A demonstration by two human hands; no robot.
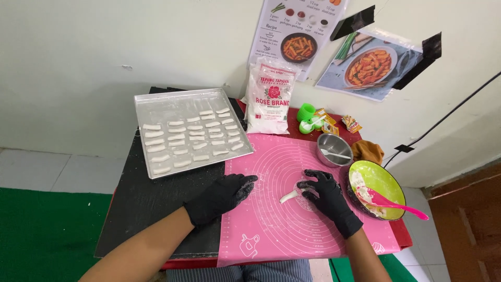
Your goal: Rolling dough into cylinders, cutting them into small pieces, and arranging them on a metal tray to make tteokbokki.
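Here, the right hand, fingers curled, pinches a dough piece mid-mat; left hand rests flat, fingers together. Uneven pressure could tear the dough.

A short white dough stick lies flat on the pink silicone mat, right of the mat's middle, within its printed rings. It is a small soft cylinder, pale and matte, lying on a slant: its left end points nearer, its right end farther. The right end lies just under the fingers of the right hand, which wears a black glove and rests curled on the mat; whether the fingertips press the dough cannot be told. The left hand, also black-gloved and dusted white at the fingertips, rests palm down at the mat's left edge, well apart from the stick.
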